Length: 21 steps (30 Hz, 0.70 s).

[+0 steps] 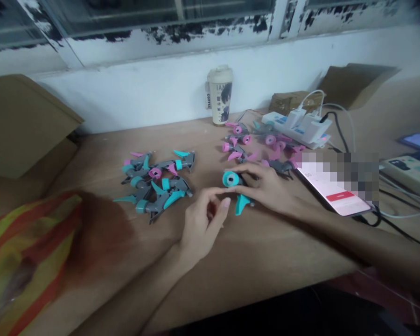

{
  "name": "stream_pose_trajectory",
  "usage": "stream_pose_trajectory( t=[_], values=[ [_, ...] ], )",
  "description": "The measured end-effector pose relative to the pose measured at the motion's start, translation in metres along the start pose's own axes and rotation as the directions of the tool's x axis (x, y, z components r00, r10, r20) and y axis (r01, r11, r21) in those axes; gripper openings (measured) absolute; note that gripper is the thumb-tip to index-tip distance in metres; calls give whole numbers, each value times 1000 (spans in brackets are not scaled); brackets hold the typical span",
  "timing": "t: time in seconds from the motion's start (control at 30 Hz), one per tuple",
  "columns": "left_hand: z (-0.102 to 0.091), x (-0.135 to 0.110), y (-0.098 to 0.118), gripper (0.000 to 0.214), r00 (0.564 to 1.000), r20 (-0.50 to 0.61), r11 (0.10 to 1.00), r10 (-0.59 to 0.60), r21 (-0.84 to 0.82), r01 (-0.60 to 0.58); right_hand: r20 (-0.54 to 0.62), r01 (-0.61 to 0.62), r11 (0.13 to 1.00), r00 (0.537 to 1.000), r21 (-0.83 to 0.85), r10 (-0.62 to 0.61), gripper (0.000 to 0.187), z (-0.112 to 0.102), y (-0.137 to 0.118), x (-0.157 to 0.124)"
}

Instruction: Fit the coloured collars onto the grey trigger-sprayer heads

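Note:
My right hand (266,186) grips a grey spray-trigger head with a teal cap and teal lever (235,186) just above the wooden table (266,252). Its teal cap faces me and the lever hangs down. My left hand (205,219) is curled beside it, thumb and forefinger pinched near the teal cap; I cannot see anything between them. To the left lies a pile of teal and grey trigger heads (157,184). Behind my right hand lies a pile of pink and grey trigger heads (255,144).
A lidded paper coffee cup (220,95) stands by the white wall. A white power strip (301,128) with plugged chargers and cables sits at the back right, a lit phone (336,191) beside my right wrist. Cardboard boxes (24,121) rise at left; striped fabric (24,252) lies near left.

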State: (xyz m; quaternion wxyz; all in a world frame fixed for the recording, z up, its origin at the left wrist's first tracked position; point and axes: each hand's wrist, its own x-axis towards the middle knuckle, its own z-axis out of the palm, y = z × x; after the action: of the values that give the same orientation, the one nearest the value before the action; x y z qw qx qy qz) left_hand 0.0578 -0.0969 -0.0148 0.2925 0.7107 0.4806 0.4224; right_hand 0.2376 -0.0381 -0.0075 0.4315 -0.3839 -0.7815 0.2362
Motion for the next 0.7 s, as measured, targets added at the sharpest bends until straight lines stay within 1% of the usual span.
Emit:
stream_pose_trajectory(
  t=[0.07, 0.17, 0.23, 0.3, 0.33, 0.37, 0.4, 0.43, 0.5, 0.57, 0.63, 0.7],
  values=[
    [2, 1, -3, 20, 991, -123, 991, -43, -128, 27, 57, 61, 998, 997, -20, -60, 30, 5, -7, 20],
    [1, 8, -8, 23, 949, -304, 963, -79, -269, -6, 129, 183, 983, 975, -25, -178, 31, 16, -10, 57],
    [-1, 13, -10, 25, 910, -408, 956, -69, -289, -57, 145, 221, 975, 966, -25, -215, 33, 27, -6, 82],
    [-4, 16, -13, 25, 873, -486, 962, -37, -255, -101, 206, 214, 976, 957, -30, -204, 36, 39, 2, 104],
    [-5, 15, -13, 24, 864, -503, 966, -18, -230, -114, 241, 204, 977, 953, -57, -185, 38, 45, 7, 114],
    [-6, 14, -14, 22, 867, -499, 971, 1, -207, -120, 266, 201, 974, 949, -105, -168, 39, 52, 11, 122],
    [-6, 12, -14, 20, 880, -474, 976, 21, -182, -122, 291, 211, 962, 944, -171, -156, 40, 60, 13, 130],
    [-6, 9, -14, 18, 904, -426, 981, 43, -154, -120, 303, 221, 953, 941, -209, -152, 41, 67, 15, 137],
    [-4, 3, -13, 18, 955, -282, 991, 91, -70, -115, 317, 247, 930, 936, -273, -156, 42, 81, 13, 148],
    [-3, -2, -11, 20, 981, -147, 992, 125, 32, -122, 333, 273, 902, 930, -333, -159, 46, 90, 7, 156],
    [-3, -4, -10, 21, 989, -63, 987, 134, 102, -127, 347, 289, 872, 926, -396, -149, 51, 91, 2, 161],
    [-4, -2, -10, 21, 993, -30, 985, 115, 130, -110, 351, 282, 839, 929, -465, -117, 51, 82, 2, 164]
  ],
)
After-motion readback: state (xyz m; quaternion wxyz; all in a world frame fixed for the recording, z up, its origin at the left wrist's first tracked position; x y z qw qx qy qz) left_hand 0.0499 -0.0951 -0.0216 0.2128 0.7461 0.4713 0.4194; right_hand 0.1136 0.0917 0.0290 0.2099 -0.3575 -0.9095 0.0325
